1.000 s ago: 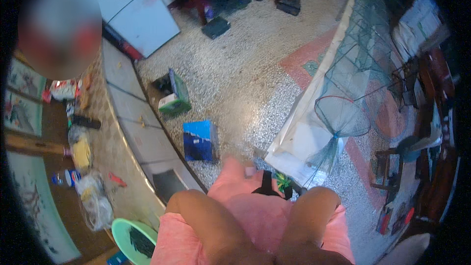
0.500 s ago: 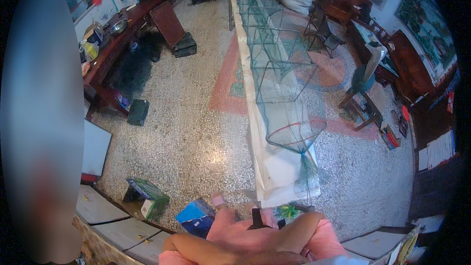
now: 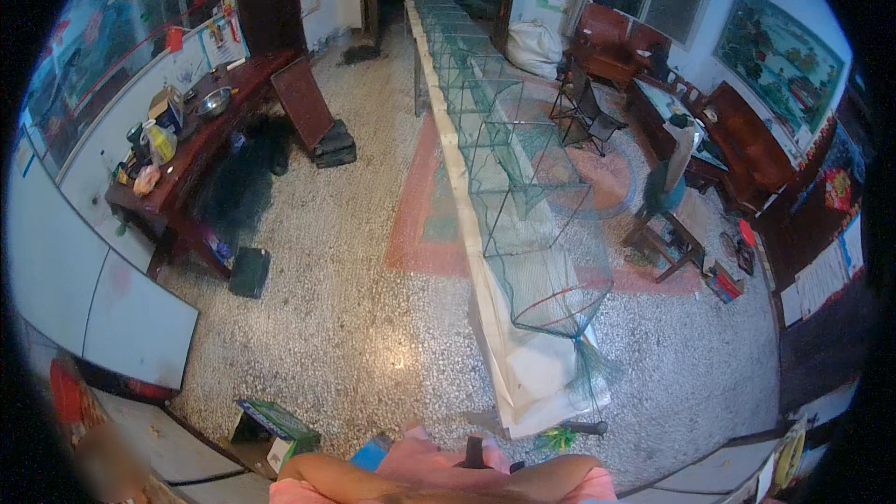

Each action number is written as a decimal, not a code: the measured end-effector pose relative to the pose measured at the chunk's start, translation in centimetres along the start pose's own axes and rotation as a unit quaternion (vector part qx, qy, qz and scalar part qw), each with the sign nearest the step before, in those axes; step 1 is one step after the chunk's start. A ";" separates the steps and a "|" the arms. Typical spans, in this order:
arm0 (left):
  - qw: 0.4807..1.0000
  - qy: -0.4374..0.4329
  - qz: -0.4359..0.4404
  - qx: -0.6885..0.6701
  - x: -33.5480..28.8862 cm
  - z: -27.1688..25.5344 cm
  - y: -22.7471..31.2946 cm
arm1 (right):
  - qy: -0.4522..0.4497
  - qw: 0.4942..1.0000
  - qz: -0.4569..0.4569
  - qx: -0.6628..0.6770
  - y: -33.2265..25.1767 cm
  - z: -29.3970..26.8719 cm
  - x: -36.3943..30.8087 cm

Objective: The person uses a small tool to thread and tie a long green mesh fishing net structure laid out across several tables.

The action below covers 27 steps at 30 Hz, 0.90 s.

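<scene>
Two bare arms [image 3: 350, 476] bend inward along the lower edge, over pink clothing [image 3: 434, 459] with a black strap [image 3: 474, 453]. Both the left hand and the right hand are out of sight, so I cannot tell whether either is wide, narrow or holding something. Just past the left arm shows part of a blue box [image 3: 371, 453], with a green carton [image 3: 287, 418] to its left. To the right, a yellow-green tuft [image 3: 557, 439] lies beside the near end of a long desk [image 3: 532, 392] covered in white sheeting. Along it stretches a green net [image 3: 511, 168], its gathered end toward the person and a partly red hoop just behind that; square frames hold the mesh open. Farther off, a wooden stool [image 3: 667, 247] stands on the right. On the left, a dark red table-like desk [image 3: 207, 145] carries a metal bowl [image 3: 215, 103]. Beyond are a folding chair [image 3: 588, 112] and a white sack [image 3: 535, 47].
</scene>
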<state>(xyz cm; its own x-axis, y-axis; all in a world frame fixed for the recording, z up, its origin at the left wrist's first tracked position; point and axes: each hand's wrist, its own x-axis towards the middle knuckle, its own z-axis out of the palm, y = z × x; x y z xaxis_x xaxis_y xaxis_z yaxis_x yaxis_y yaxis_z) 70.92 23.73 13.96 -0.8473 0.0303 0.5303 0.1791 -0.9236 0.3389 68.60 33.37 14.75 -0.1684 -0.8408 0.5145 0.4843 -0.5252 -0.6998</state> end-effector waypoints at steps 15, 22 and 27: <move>0.999 0.008 0.050 0.002 -1.1 -1.6 5.8 | -0.085 0.978 -0.157 0.105 1.4 1.5 6.8; 0.998 0.004 0.055 0.005 1.9 -3.8 8.4 | -0.103 0.955 -0.248 0.129 -0.1 -1.2 10.7; 0.996 0.056 0.027 0.061 5.2 -8.7 10.6 | -0.115 0.953 -0.235 0.154 -1.0 -6.4 13.3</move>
<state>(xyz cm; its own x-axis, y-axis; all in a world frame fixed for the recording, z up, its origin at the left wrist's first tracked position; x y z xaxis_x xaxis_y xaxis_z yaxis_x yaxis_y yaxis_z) 64.05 10.72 13.55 -0.8836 -0.0679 0.4632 0.2801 -0.8695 0.4068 60.42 21.81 19.12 -0.2533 -0.4528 0.8549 0.6366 -0.7434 -0.2052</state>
